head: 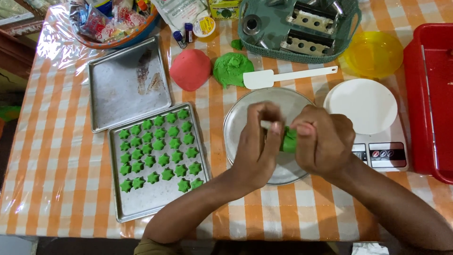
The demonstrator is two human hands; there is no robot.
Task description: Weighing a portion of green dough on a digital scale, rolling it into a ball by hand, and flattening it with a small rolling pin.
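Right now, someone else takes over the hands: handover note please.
Left hand: closed around a small white tool, pressed against the green dough.
Right hand: shut on the lump of green dough, held over the round metal plate.
Done: lower baking tray carries rows of green star pieces, about three quarters full.
Left: upper baking tray has no pieces; a green dough mound and a red dough ball sit unshaped behind the plate, white spatula beside them.
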